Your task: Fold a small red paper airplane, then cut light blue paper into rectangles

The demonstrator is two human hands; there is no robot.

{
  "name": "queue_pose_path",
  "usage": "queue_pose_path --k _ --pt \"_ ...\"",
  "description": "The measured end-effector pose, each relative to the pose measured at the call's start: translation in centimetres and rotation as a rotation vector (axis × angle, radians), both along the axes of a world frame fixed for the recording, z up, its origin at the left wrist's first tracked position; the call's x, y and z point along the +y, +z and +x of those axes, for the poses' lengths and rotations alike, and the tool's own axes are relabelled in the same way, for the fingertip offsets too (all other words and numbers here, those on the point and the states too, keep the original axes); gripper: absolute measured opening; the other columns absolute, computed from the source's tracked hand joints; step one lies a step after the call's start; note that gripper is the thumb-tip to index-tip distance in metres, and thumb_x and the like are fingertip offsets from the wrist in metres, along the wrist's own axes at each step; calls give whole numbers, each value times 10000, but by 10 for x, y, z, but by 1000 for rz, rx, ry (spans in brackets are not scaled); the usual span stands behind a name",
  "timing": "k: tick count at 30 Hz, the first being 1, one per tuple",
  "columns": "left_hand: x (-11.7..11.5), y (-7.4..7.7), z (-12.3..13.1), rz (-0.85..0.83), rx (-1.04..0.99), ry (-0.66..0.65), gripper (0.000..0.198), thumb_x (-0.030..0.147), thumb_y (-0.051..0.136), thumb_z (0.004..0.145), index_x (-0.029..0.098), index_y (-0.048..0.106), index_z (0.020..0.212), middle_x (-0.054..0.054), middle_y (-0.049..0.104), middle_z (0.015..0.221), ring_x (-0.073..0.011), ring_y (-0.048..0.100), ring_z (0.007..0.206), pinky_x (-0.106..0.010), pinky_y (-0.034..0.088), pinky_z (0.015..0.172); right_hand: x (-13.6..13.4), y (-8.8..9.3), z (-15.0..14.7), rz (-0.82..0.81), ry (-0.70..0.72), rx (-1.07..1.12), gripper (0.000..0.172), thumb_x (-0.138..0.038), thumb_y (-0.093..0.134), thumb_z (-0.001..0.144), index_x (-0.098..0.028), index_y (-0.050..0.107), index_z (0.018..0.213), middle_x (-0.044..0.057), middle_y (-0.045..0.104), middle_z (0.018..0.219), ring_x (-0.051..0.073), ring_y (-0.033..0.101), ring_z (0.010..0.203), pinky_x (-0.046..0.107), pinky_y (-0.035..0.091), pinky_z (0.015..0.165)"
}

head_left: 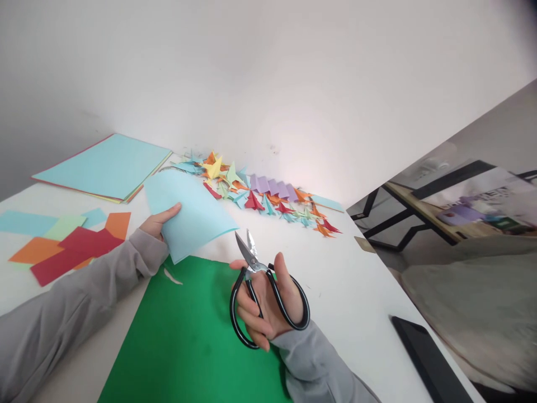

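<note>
My left hand [160, 221] grips a folded sheet of light blue paper [197, 215] by its left edge, thumb on top, its other fingers hidden beneath. In my right hand [268, 302] is a pair of black-handled scissors [254, 263], fingers through the loops. The blades stand partly apart and point up, close to the paper's right corner; I cannot tell whether they touch it. Below both hands lies a green sheet [197, 336], with a thin pale scrap [172, 276] near its upper left corner.
A stack of coloured paper [104, 165] lies at the back left, with cut paper pieces [84, 243] before it. Folded paper figures [254, 200] line the wall. A dark flat device [428, 355] rests at the right edge. Beyond stands another table [405, 210].
</note>
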State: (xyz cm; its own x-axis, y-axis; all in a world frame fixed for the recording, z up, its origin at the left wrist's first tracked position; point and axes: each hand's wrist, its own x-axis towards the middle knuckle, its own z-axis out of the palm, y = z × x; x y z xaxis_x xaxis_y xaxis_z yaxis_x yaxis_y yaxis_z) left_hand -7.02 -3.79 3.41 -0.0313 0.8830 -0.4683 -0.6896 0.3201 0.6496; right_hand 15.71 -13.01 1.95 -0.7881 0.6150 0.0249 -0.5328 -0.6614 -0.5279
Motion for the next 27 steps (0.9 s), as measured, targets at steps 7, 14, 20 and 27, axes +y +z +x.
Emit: queue_pose_path --k 7,14,20,27 --pt "-1 0 1 25 21 -22 286 41 663 679 138 650 948 -43 695 618 -214 673 556 -343 593 623 -3 1 -3 -41 -3 -46 756 -696 -22 796 -225 428 1178 -18 544 597 80 412 331 208 400 274" --pt "-8 7 5 50 45 -77 367 50 672 668 151 654 1021 -66 721 722 -243 691 672 -352 591 692 1 0 -2 -15 -39 0 839 -734 -42 755 -225 539 1081 -24 526 584 75 398 334 207 402 284" --pt "-8 11 4 36 38 -176 467 5 683 624 134 638 1070 -99 724 802 -266 692 708 -377 587 700 8 -4 4 123 31 -51 946 -804 -91 646 -137 579 626 -16 434 394 98 418 311 207 375 283" --pt "-4 4 0 83 169 -191 490 -37 702 550 119 653 1012 -111 724 806 -276 689 698 -372 584 652 7 -4 2 161 -73 -163 856 -774 21 733 -133 585 663 -9 481 442 78 405 312 218 423 323"
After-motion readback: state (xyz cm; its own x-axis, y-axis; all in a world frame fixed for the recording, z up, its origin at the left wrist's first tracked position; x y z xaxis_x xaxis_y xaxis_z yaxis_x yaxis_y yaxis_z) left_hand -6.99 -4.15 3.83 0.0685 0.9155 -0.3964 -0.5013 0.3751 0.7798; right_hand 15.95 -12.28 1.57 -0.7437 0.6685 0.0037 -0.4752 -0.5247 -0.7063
